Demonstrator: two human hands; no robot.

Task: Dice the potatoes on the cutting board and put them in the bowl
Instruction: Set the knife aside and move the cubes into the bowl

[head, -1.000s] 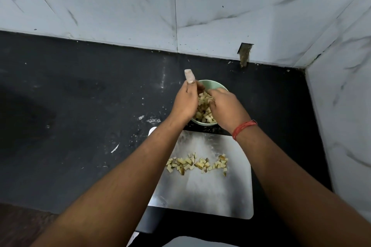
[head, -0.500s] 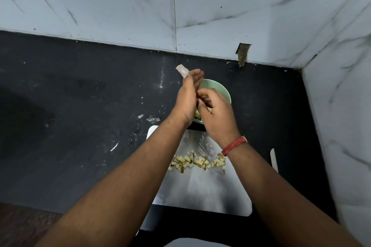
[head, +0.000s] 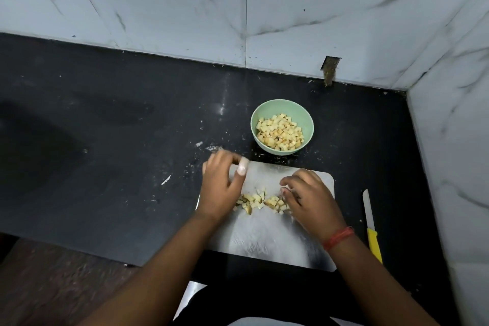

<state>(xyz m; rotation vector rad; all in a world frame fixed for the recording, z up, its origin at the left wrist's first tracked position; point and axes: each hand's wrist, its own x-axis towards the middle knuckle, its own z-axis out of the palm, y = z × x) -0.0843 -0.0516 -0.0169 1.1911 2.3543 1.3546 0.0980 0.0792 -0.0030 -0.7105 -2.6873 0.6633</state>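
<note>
Black countertop under marble walls carries a cutting board [head: 267,243] where left hand [head: 221,190] and right hand [head: 309,198], fingers loosely spread, flank the diced potatoes [head: 260,201], more cubes filling the green bowl [head: 282,111] beyond, knife [head: 371,227] lying right.

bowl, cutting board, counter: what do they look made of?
Bowl: pale green, smooth matte, likely plastic or melamine, though glazed ceramic is possible. Cutting board: grey with a brushed sheen and soft reflections, rounded corners, probably stainless steel. Counter: black, polished, faintly reflective, probably granite or similar stone.
</note>
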